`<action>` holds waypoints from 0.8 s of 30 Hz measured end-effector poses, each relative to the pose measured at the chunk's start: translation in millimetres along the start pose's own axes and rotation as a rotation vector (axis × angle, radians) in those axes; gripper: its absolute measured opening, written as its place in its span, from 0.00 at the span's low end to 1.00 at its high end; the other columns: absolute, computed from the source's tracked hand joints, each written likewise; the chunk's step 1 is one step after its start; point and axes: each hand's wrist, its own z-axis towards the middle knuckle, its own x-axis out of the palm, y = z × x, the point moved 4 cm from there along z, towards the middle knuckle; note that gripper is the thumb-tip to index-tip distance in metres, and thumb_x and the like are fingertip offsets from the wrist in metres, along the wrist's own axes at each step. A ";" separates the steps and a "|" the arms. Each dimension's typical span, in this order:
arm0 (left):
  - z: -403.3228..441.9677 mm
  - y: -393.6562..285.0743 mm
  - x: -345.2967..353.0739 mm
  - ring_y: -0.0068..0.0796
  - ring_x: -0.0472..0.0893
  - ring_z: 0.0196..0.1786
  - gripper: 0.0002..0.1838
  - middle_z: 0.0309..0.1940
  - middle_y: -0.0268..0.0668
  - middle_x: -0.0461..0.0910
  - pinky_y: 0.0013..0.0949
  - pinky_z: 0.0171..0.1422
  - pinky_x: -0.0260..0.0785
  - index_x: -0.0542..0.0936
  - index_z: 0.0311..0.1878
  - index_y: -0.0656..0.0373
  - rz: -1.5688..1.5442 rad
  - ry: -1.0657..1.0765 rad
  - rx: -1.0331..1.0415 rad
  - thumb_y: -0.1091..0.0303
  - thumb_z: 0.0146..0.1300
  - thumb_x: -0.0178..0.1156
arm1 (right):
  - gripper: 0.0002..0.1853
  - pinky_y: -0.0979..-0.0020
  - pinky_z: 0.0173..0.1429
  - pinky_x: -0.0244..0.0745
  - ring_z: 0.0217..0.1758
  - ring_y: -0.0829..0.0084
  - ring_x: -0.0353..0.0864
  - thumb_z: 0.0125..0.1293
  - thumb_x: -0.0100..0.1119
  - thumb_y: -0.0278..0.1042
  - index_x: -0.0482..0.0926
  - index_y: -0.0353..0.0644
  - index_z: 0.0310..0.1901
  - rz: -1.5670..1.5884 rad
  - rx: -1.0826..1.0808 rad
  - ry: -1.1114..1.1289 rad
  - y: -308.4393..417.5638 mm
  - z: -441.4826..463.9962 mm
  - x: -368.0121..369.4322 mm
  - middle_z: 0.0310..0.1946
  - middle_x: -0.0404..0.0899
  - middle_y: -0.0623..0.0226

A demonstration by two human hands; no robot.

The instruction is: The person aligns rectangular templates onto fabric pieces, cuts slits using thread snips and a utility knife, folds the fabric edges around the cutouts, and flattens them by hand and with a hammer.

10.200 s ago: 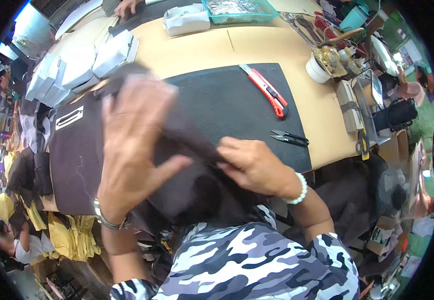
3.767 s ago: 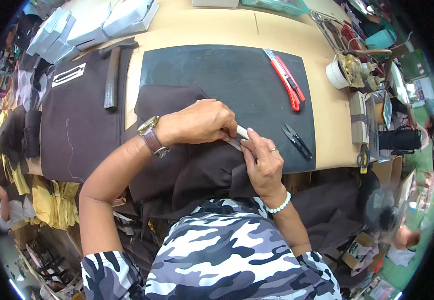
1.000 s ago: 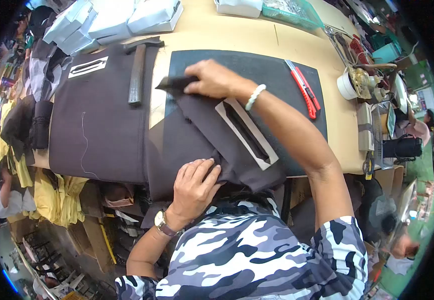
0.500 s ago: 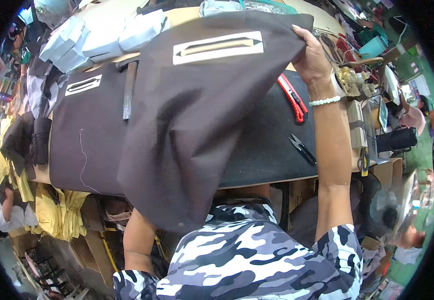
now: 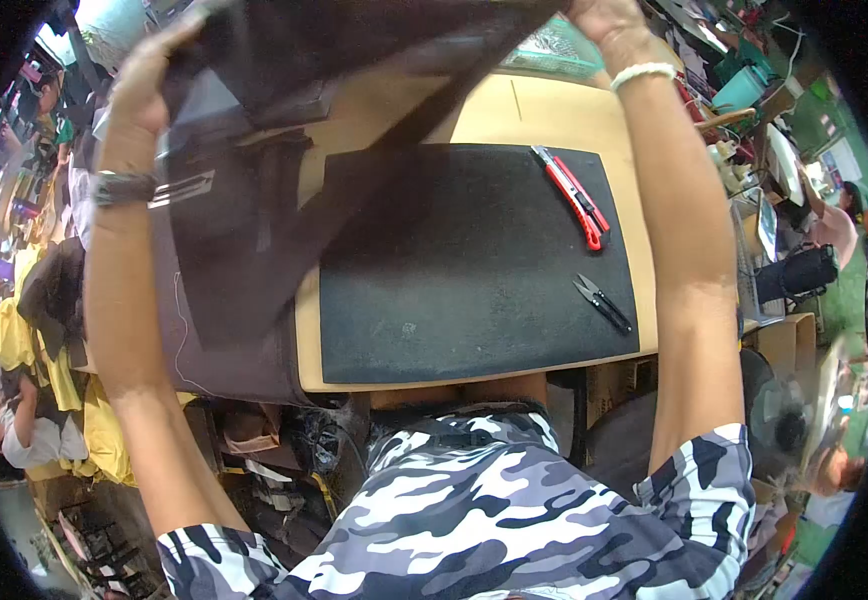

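A dark brown fabric panel (image 5: 374, 70) is held up and stretched across the far side of the table, blurred by motion. My left hand (image 5: 144, 85), a dark band at its wrist, grips the panel's left end. My right hand (image 5: 609, 20), with a pale bead bracelet, is closed on its upper right end near the picture's top edge. Beneath lies a black cutting mat (image 5: 454, 260). On it rest a red utility knife (image 5: 576, 200) and black thread snips (image 5: 604, 305). More dark brown fabric (image 5: 224, 340) with a loose thread lies left of the mat, partly behind the raised panel.
The tan tabletop (image 5: 489, 110) shows around the mat. A green tray (image 5: 554, 50) stands at the back. Yellow cloth (image 5: 109, 430) hangs off to the left. Other people sit at the far left and far right. A cardboard box (image 5: 794, 345) is beyond my right arm.
My left hand has come up from below the panel to its far left end. Both hands have lifted the panel up and away, uncovering the mat. Knife and snips remain on the mat.
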 end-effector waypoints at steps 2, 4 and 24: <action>-9.3 -52.9 4.9 0.31 0.75 0.57 0.17 0.52 0.37 0.77 0.33 0.63 0.65 0.75 0.54 0.63 -0.163 -0.174 0.072 0.69 0.63 0.57 | 0.03 0.71 0.37 0.76 0.31 0.72 0.79 0.61 0.52 0.27 0.76 0.42 0.35 -0.036 -0.156 -0.001 45.1 3.8 26.0 0.29 0.79 0.67; -26.2 -79.3 -7.7 0.32 0.73 0.59 0.21 0.56 0.39 0.74 0.34 0.65 0.64 0.70 0.60 0.62 0.112 -0.197 0.346 0.72 0.63 0.54 | 0.06 0.73 0.37 0.76 0.33 0.72 0.79 0.60 0.54 0.23 0.76 0.41 0.39 -0.194 -0.274 -0.208 76.2 -22.6 58.9 0.32 0.80 0.67; -261.7 143.8 -0.1 0.22 0.75 0.48 0.34 0.48 0.41 0.77 0.25 0.55 0.66 0.55 0.70 0.62 -0.100 0.058 -0.188 0.81 0.60 0.54 | 0.24 0.70 0.62 0.66 0.57 0.61 0.74 0.54 0.53 0.21 0.73 0.34 0.56 -1.280 0.154 -0.239 -36.7 -294.8 67.2 0.54 0.74 0.52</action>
